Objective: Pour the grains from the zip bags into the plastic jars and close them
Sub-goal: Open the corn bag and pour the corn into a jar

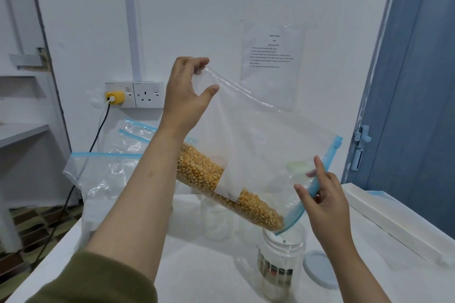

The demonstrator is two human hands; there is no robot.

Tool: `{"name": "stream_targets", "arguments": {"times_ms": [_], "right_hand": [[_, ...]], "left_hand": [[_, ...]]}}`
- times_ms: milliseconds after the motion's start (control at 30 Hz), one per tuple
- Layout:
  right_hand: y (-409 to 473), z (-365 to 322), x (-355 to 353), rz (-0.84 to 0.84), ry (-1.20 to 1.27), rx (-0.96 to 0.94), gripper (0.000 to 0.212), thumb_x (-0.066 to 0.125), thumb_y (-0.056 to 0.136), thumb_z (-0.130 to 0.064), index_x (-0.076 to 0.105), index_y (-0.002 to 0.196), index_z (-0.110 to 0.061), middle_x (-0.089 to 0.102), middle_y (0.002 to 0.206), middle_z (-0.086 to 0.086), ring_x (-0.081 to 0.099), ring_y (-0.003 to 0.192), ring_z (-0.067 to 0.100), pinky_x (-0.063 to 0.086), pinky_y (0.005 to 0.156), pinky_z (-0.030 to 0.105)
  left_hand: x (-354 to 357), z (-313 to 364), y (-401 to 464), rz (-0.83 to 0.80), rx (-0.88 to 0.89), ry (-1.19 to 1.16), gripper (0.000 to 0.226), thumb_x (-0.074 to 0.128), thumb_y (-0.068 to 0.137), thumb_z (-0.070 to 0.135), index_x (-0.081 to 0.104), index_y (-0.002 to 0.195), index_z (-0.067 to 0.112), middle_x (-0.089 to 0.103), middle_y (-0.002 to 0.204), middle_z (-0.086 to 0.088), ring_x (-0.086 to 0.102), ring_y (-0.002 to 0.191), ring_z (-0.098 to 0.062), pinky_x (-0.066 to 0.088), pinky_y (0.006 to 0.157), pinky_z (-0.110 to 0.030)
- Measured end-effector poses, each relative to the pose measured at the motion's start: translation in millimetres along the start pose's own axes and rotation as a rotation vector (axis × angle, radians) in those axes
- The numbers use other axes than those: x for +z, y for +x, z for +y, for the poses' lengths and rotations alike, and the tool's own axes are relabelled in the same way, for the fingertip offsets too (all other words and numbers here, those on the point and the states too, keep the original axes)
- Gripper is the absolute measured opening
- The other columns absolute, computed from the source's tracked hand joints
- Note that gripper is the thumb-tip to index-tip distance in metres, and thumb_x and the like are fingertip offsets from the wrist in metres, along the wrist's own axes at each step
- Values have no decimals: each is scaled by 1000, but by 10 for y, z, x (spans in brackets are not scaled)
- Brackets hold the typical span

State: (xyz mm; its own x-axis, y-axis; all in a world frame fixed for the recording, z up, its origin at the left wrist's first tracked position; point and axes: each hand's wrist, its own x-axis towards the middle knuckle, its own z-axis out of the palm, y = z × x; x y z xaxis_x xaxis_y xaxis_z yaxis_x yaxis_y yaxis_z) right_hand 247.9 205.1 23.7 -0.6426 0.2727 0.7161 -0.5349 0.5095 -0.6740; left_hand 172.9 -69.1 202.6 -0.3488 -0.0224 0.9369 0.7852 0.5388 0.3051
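A clear zip bag with a blue zip strip hangs tilted above the table, yellow corn kernels heaped along its lower edge. My left hand pinches the bag's raised bottom corner. My right hand pinches the blue zip strip beside the bag's mouth. The lowest corner of the mouth points into an open clear plastic jar that stands on the white table. The jar's pale blue lid lies flat just right of it.
Several other clear zip bags lie at the table's back left, and more clear jars stand behind the tilted bag. A white tray-like rim runs along the right. A wall socket with a yellow plug and a black cable sits behind.
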Motion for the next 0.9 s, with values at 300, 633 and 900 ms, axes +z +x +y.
{"name": "stream_targets", "arguments": {"times_ms": [300,633,900], "right_hand": [[1,35,19,-2,-5,-16,69,69,90,-14,37,148,-34,52,105,-17,54,89,9,50,72,13],[-19,56,19,5,-11,-14,70,69,90,-15,35,146,-39,50,103,-22,54,89,9,52,72,16],[-39,53,10,9,-18,-6,70,69,90,-16,35,147,-37,51,103,-20,54,88,9,52,72,17]], "left_hand": [[-3,-11,-13,1,-3,4,48,76,84,15,57,128,11,46,118,3,52,106,-5,38,91,-7],[9,4,-7,2,10,6,47,76,83,15,58,127,11,46,118,3,52,105,-6,37,89,-7],[13,36,-7,-3,4,-8,47,76,83,14,58,127,11,47,117,4,52,105,-4,38,89,-7]]}}
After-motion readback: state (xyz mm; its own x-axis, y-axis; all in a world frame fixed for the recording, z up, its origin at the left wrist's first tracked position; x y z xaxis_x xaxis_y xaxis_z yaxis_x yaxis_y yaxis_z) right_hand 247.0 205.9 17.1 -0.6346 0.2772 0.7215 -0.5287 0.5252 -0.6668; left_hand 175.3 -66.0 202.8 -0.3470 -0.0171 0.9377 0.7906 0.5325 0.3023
